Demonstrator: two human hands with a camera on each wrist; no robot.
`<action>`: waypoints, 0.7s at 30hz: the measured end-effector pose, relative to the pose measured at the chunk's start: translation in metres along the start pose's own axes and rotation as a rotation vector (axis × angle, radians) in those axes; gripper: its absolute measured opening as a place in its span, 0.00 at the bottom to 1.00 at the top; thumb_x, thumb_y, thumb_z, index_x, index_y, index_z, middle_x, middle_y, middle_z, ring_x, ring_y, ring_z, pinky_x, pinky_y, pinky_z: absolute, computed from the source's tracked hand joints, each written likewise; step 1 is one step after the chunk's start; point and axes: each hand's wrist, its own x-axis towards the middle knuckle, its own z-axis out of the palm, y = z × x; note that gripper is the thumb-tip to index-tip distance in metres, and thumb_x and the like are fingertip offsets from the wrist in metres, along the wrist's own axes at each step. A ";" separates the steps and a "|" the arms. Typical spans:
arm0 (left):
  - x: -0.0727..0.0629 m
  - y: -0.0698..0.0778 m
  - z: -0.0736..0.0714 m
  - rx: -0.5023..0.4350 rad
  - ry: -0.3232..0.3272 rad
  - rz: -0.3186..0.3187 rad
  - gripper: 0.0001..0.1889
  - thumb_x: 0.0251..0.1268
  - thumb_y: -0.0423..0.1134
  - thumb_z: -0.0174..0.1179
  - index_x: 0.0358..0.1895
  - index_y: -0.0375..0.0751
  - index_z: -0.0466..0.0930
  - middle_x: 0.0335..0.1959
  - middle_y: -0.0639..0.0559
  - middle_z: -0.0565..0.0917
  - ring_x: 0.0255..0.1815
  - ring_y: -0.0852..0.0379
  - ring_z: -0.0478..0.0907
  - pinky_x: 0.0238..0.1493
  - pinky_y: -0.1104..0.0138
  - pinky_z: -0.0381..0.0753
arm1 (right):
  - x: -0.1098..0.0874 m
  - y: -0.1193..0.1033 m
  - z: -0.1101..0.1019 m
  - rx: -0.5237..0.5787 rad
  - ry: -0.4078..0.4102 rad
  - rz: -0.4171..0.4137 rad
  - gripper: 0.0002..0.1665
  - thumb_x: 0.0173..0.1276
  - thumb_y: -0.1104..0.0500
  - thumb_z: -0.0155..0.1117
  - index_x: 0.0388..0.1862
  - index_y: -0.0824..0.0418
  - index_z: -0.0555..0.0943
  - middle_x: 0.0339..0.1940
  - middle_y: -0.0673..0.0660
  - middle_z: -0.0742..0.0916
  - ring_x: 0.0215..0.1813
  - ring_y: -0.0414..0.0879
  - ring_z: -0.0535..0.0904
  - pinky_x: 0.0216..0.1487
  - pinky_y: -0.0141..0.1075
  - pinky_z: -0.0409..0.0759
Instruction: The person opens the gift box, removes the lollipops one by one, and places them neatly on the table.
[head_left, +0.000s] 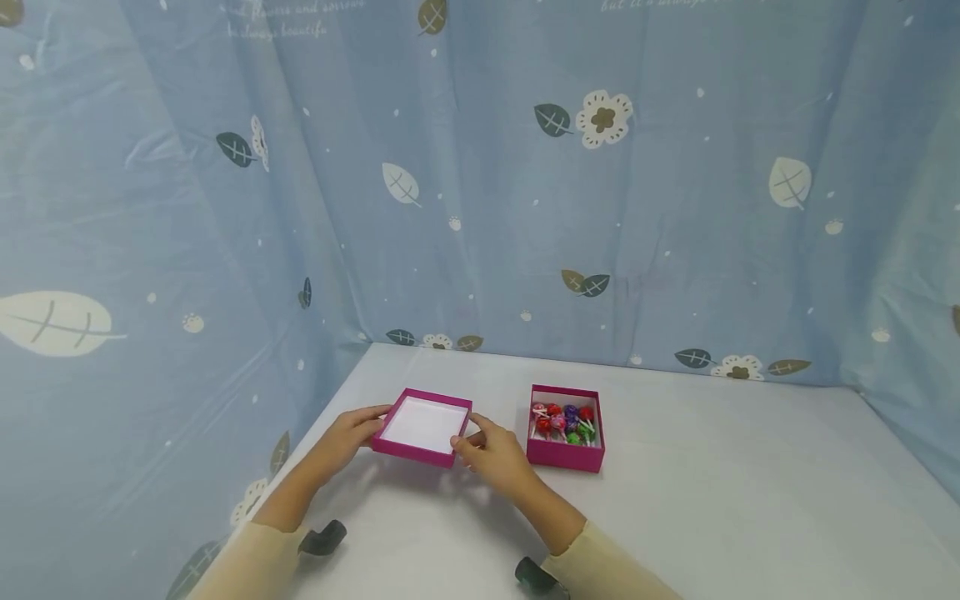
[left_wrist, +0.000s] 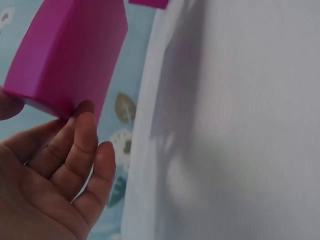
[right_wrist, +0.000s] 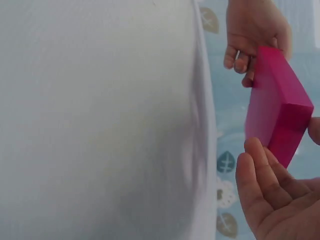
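Observation:
Both hands hold a magenta box lid (head_left: 412, 451) up off the table, its white inside facing up. My left hand (head_left: 342, 442) grips the left edge, thumb on the side and fingers under it in the left wrist view (left_wrist: 60, 175). At the opposite edge my right hand (head_left: 498, 457) pinches the lid between thumb and fingers; the right wrist view shows the fingers (right_wrist: 257, 175) against its underside. Just right of that hand stands the matching open box (head_left: 564, 455), with several wrapped lollipops (head_left: 558, 422) in red, pink, purple and green inside.
A white cloth covers the table (head_left: 712, 483). Blue curtains (head_left: 487, 167) with leaf and flower prints hang behind and at the left. Dark bands (head_left: 322, 538) show at both wrists, by the cream sleeves (head_left: 258, 558).

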 end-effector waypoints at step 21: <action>-0.022 -0.034 -0.046 0.277 0.000 -0.118 0.23 0.63 0.39 0.65 0.60 0.38 0.79 0.47 0.46 0.82 0.47 0.48 0.77 0.44 0.62 0.82 | 0.011 -0.016 0.058 -0.114 -0.173 0.086 0.51 0.57 0.49 0.76 0.74 0.64 0.62 0.38 0.47 0.84 0.30 0.39 0.79 0.32 0.35 0.80</action>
